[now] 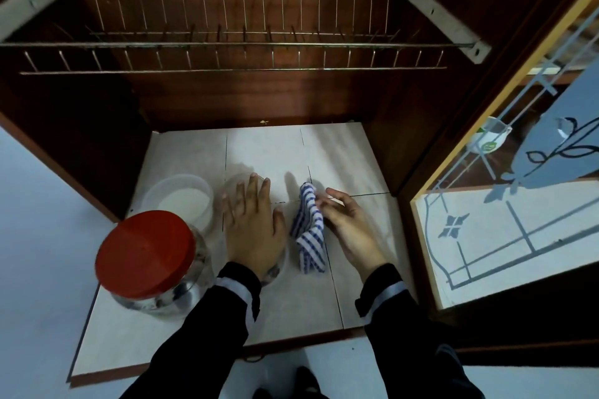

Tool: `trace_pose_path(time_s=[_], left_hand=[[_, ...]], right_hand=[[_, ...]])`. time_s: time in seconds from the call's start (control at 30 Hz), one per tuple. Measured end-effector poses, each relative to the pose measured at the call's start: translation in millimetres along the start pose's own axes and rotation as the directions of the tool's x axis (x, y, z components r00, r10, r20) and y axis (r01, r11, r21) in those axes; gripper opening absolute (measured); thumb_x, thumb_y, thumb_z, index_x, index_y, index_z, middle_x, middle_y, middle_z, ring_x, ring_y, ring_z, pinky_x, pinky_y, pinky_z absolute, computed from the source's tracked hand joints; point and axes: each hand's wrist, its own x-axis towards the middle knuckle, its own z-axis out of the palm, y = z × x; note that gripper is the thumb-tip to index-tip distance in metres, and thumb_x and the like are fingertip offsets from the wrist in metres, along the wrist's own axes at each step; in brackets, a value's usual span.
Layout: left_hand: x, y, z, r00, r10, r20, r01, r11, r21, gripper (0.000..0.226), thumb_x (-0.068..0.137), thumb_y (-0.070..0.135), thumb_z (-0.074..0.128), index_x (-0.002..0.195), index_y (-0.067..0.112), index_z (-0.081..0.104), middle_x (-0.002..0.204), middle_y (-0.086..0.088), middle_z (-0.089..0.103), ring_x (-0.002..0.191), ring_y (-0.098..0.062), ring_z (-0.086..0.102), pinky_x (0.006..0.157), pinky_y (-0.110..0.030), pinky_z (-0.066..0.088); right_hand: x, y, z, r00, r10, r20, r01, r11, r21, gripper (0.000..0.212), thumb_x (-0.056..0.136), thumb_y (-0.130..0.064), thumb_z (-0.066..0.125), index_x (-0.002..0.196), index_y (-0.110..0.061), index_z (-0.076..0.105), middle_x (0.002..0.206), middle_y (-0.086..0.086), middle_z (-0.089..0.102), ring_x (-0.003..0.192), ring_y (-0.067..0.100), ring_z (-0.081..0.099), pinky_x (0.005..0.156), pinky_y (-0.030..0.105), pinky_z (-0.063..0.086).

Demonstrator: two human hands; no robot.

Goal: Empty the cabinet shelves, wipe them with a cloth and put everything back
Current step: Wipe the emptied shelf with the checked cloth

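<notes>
place: home kitchen | cues: wooden cabinet [97, 139], wire dish rack [233, 42], red-lidded jar [146, 256], cup [489, 139]

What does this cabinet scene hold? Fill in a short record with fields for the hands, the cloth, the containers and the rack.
left hand: flat on a clear container, fingers straight
right hand: against the cloth, grip unclear
cloth: blue-and-white striped, bunched on the tiled shelf
other containers: red-lidded jar; translucent lidded tub
rack: wire dish rack above the shelf
</notes>
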Motion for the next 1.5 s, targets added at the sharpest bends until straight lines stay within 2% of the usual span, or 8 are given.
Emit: trace_pose_path(time_s=[0.3, 0.5, 0.67, 0.97, 1.2, 1.3, 1.4, 1.5], left_hand=[[1, 0, 3, 0.999, -0.003, -0.033, 0.003, 1.000, 0.002, 0.073, 0.088, 0.042, 0.014, 0.152, 0.013, 0.035, 0.161, -0.013, 0.027, 0.150, -0.034, 0.019, 0.113, -0.036, -0.024], [1, -2, 6, 0.999, 0.001, -0.045, 0.000, 1.000, 0.005, 0.071, 0.090, 0.041, 0.015, 0.152, 0.014, 0.035, 0.161, -0.013, 0.027, 0.150, -0.033, 0.020, 0.116, -0.040, -0.018], [1, -2, 8, 0.999, -0.001, -0.041, 0.000, 1.000, -0.006, 0.073, 0.087, 0.038, 0.013, 0.152, 0.014, 0.034, 0.162, -0.012, 0.026, 0.151, -0.033, 0.018, 0.118, -0.045, -0.008], [0, -1, 7, 0.999, -0.021, -0.039, 0.020, 0.999, -0.032, 0.070, 0.088, 0.037, 0.017, 0.152, 0.015, 0.034, 0.162, -0.011, 0.025, 0.151, -0.032, 0.018, 0.118, -0.044, -0.009], [0, 0, 7, 0.999, -0.022, -0.043, 0.020, 0.999, -0.049, 0.070, 0.088, 0.037, 0.017, 0.151, 0.014, 0.036, 0.161, -0.011, 0.027, 0.150, -0.034, 0.021, 0.117, -0.043, -0.010], [0, 0, 5, 0.999, -0.021, -0.035, 0.019, 0.998, -0.066, 0.069, 0.088, 0.034, 0.021, 0.153, 0.015, 0.033, 0.163, -0.010, 0.023, 0.151, -0.032, 0.017, 0.117, -0.042, -0.012], [0, 1, 4, 0.999, -0.021, -0.038, 0.018, 0.997, -0.081, 0.068, 0.088, 0.032, 0.026, 0.154, 0.016, 0.031, 0.164, -0.009, 0.021, 0.152, -0.031, 0.014, 0.116, -0.038, -0.017], [-1, 0, 3, 0.999, -0.010, -0.050, 0.006, 0.997, -0.082, 0.075, 0.085, 0.038, 0.012, 0.154, 0.017, 0.030, 0.164, -0.009, 0.020, 0.152, -0.030, 0.012, 0.113, -0.035, -0.021]], right_hand=[[1, 10, 7, 0.927, -0.099, 0.361, 0.273, 0.838, -0.472, 0.041, 0.101, 0.000, 0.045, 0.139, -0.014, 0.056, 0.143, -0.008, 0.052, 0.129, -0.006, 0.047, 0.111, 0.016, 0.032], [3, 14, 18, 0.986, 0.002, 0.164, 0.079, 0.870, -0.486, 0.046, 0.092, -0.027, 0.067, 0.136, -0.023, 0.052, 0.115, -0.014, 0.062, 0.109, 0.000, 0.060, 0.102, 0.021, 0.044], [8, 13, 14, 0.995, -0.098, 0.010, 0.084, 0.788, -0.610, 0.014, 0.086, -0.037, 0.060, 0.083, -0.032, 0.073, 0.086, -0.009, 0.074, 0.090, 0.016, 0.069, 0.091, 0.039, 0.055], [13, -35, -11, 0.976, -0.094, -0.199, 0.031, 0.955, -0.296, 0.026, 0.093, 0.007, 0.045, 0.088, -0.001, 0.070, 0.087, 0.018, 0.071, 0.081, 0.031, 0.066, 0.076, 0.037, 0.055], [3, -37, 25, 0.870, -0.488, -0.069, 0.215, 0.501, -0.838, 0.033, 0.104, -0.018, 0.039, 0.129, -0.019, 0.060, 0.103, 0.008, 0.065, 0.076, 0.021, 0.062, 0.073, 0.029, 0.057], [6, -2, 37, 0.952, -0.298, 0.066, 0.227, 0.546, -0.806, 0.037, 0.104, -0.015, 0.040, 0.139, -0.006, 0.052, 0.117, 0.008, 0.064, 0.099, 0.019, 0.063, 0.086, 0.022, 0.046], [2, 28, 27, 0.974, -0.159, 0.164, 0.198, 0.232, -0.952, 0.052, 0.101, -0.013, 0.038, 0.152, -0.006, 0.031, 0.155, 0.015, 0.036, 0.140, 0.029, 0.039, 0.111, 0.032, 0.032], [5, 46, 11, 0.939, -0.213, 0.270, 0.300, 0.125, -0.946, 0.056, 0.100, -0.029, 0.027, 0.154, -0.013, 0.027, 0.162, 0.011, 0.019, 0.151, 0.031, 0.014, 0.121, 0.035, 0.011]])
